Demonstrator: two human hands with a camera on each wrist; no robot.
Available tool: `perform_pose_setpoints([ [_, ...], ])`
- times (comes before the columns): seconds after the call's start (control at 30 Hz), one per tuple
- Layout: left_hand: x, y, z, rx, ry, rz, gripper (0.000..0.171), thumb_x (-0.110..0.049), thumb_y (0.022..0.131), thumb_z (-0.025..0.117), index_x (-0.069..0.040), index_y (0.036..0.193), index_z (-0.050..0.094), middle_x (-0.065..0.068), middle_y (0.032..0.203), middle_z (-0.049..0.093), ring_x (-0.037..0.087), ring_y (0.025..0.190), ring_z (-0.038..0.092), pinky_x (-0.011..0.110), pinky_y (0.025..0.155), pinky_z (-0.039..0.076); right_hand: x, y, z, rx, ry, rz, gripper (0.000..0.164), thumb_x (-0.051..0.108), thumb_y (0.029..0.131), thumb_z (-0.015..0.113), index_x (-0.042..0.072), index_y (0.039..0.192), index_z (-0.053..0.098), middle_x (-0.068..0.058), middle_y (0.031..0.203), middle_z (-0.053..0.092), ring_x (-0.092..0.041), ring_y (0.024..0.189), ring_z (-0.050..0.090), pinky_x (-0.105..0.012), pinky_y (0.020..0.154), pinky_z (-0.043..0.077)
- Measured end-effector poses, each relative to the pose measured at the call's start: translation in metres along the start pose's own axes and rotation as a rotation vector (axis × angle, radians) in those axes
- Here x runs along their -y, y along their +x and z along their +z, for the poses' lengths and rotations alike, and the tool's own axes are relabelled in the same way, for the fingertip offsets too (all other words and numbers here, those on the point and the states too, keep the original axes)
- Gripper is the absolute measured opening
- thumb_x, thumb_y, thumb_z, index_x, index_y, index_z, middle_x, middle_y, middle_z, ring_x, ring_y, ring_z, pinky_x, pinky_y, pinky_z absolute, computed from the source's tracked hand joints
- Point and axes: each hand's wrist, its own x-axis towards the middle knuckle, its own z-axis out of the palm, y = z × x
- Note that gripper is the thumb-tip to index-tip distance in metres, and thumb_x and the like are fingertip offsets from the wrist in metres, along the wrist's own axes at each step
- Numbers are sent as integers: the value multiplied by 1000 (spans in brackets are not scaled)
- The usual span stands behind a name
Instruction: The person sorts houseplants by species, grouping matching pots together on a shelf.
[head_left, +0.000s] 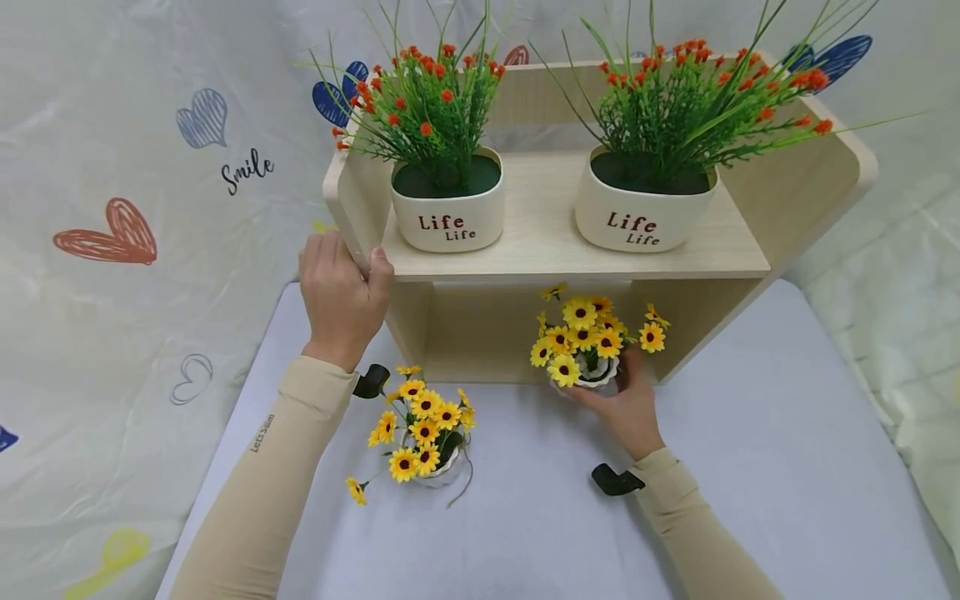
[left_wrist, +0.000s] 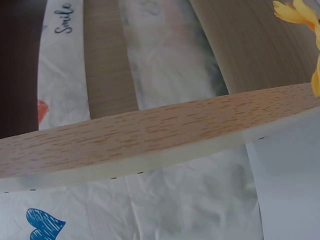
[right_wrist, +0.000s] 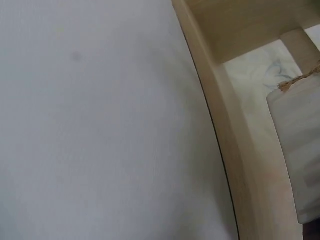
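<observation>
A pale wooden two-level shelf (head_left: 540, 265) stands on the table. My left hand (head_left: 341, 300) grips the front edge of its left side panel, thumb against the inner side. Close up in the left wrist view is a wood-grain edge (left_wrist: 160, 127) of the shelf. With my right hand (head_left: 630, 408) I hold a small white pot of yellow sunflowers (head_left: 581, 337) at the opening of the lower compartment. In the right wrist view this white pot (right_wrist: 295, 145), with twine at its rim, is partly cut off, above the shelf's bottom board (right_wrist: 220, 120).
Another pot of yellow sunflowers (head_left: 426, 433) stands on the white tabletop (head_left: 517, 517), in front of the shelf's left side. On the upper board sit two cream planters, the left planter (head_left: 450, 218) and the right planter (head_left: 641, 218), with red-flowered grass.
</observation>
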Motion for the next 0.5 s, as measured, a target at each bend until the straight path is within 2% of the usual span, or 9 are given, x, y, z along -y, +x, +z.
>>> perform_pose_setpoints([
  [0.3, 0, -1, -1, 3, 16, -3, 45, -33, 95, 43, 9, 98, 61, 26, 87, 61, 41, 80, 46, 50, 75, 36, -13, 13, -6, -39, -71, -22, 95, 16, 73, 93, 15, 151, 39, -6, 154, 48, -22, 144, 48, -38, 124, 38],
  [0.5, 1, -2, 0, 2, 18, 6, 44, -33, 95, 43, 8, 98, 60, 26, 85, 60, 41, 78, 45, 50, 74, 35, -18, 16, -9, -47, -57, 25, 96, 20, 74, 93, 17, 153, 38, -8, 156, 47, -27, 146, 46, -50, 124, 35],
])
